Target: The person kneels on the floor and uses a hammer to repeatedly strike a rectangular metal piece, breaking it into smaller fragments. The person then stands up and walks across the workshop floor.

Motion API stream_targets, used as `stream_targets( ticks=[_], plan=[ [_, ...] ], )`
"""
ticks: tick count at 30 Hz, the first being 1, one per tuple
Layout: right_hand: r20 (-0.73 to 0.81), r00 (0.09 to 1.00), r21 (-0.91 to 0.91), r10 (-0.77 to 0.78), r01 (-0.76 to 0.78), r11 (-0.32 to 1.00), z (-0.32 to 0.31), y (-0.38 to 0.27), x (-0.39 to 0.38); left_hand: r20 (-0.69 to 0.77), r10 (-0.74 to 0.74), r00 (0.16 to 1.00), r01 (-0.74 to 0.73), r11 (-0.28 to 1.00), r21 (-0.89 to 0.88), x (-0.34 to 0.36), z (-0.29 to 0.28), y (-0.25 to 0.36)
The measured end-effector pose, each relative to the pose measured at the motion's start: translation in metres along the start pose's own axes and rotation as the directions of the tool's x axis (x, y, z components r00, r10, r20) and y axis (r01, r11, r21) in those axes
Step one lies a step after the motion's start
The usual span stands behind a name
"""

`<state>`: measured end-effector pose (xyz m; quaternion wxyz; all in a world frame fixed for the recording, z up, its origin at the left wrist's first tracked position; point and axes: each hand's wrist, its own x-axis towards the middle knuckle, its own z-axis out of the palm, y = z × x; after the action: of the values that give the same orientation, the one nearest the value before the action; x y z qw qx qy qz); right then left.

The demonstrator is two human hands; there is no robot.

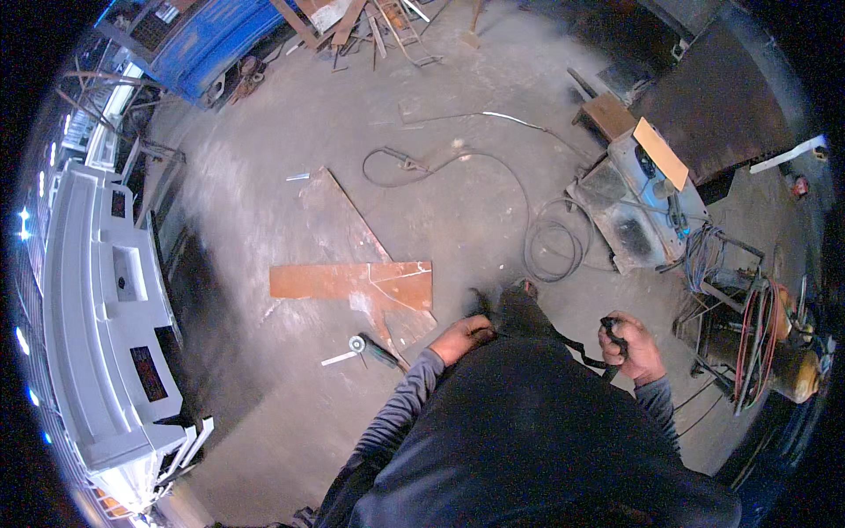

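My right hand point(635, 349), out to the right of my body, is closed round a black strap point(576, 352). The strap runs from the front of my dark clothing point(528, 396) to the fist. At the left side of my waist, my left hand point(464, 340) is closed with its fingers curled against dark material. What it pinches there is hidden. On the floor left of that hand lies what looks like an angle grinder point(378, 354) with a pale disc. A flat rust-brown metal piece point(321, 281) lies just beyond it, over a long narrow strip point(356, 216).
A blue-grey welding machine point(629, 231) stands at the right, with a coiled cable point(556, 251) on the floor. Behind it are hoses point(759, 352) and a yellow cylinder point(797, 377). A large white panel point(97, 308) lines the left. Metal scraps point(378, 35) lie at the back.
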<state>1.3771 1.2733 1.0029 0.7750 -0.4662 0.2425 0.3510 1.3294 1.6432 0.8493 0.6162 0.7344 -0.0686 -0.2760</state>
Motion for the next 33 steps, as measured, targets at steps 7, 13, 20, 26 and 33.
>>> stream_targets(
  ticks=[7,13,20,26,33],
  plan=[
    [0.075,0.988,0.099,-0.135,0.128,0.987,0.037,-0.041,0.040,-0.261,-0.203,0.944,0.127,0.952,-0.280,-0.003,-0.035,-0.029],
    [0.060,0.977,0.110,-0.205,0.198,0.974,0.060,-0.102,0.077,-0.368,-0.251,0.895,0.115,0.928,-0.354,-0.015,-0.091,-0.026],
    [-0.098,0.918,0.170,-0.385,0.397,0.902,0.063,-0.202,0.115,-0.549,-0.575,0.607,0.409,0.818,-0.404,0.008,-0.178,-0.014],
    [-0.095,0.855,0.099,-0.510,0.517,0.850,0.074,-0.277,0.153,-0.494,-0.641,0.587,0.500,0.768,-0.401,0.049,-0.227,-0.029],
    [-0.272,0.709,-0.020,-0.650,0.672,0.741,0.089,-0.328,0.174,-0.400,-0.621,0.674,0.548,0.784,-0.292,0.137,-0.316,-0.046]
  ],
)
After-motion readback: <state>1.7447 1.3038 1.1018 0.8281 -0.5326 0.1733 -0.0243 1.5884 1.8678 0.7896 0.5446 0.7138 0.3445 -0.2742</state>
